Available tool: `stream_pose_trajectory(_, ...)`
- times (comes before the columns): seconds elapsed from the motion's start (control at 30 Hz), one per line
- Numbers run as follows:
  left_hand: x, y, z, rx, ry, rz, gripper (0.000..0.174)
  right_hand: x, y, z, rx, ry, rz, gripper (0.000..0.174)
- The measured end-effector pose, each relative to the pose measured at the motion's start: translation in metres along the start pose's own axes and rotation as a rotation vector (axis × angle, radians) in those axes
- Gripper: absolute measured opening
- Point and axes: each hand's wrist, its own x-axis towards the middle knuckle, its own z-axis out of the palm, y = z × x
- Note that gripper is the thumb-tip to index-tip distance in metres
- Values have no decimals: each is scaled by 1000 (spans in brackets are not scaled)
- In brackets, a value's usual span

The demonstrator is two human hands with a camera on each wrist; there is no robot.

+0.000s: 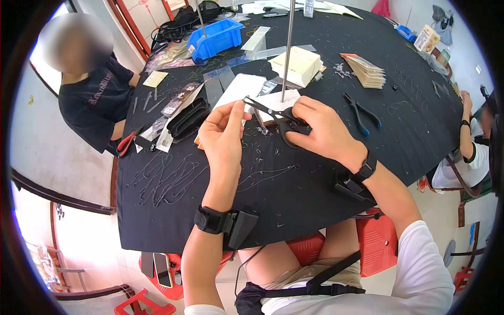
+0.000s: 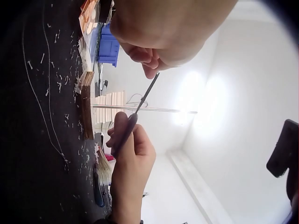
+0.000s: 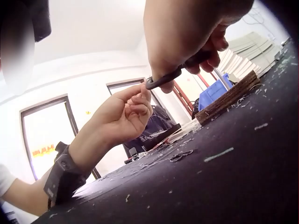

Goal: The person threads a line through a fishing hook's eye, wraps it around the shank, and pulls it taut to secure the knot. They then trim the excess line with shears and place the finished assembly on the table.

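Observation:
Black-handled scissors (image 1: 271, 112) are in the right hand (image 1: 326, 127), its thumb and fingers through the handle loops. Their blades point left toward the left hand (image 1: 223, 128). Thumb and forefinger of that left hand pinch together right at the blade tips, over a small piece mostly hidden by the fingertips; I cannot tell what it is. Both hands are raised above the table, as the left wrist view shows with the scissors (image 2: 125, 135) between them. Below them stands a wooden block (image 3: 229, 97) with an upright metal rod (image 1: 288, 52).
Thin dark cords (image 1: 165, 181) lie at the near left on the black cloth (image 1: 294, 210). Pliers (image 1: 362, 113) lie to the right, near a stack of cards (image 1: 296, 65). A blue bin (image 1: 215, 41) stands farther back. Small clippings surround the block. One person (image 1: 94, 94) sits at left, another at right.

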Motion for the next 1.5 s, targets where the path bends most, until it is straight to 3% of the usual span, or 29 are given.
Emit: stream_pose_trajectory(1.5,2,-6,-2,-23,-15,-44,20,-2,2,2,63,-73,20,22)
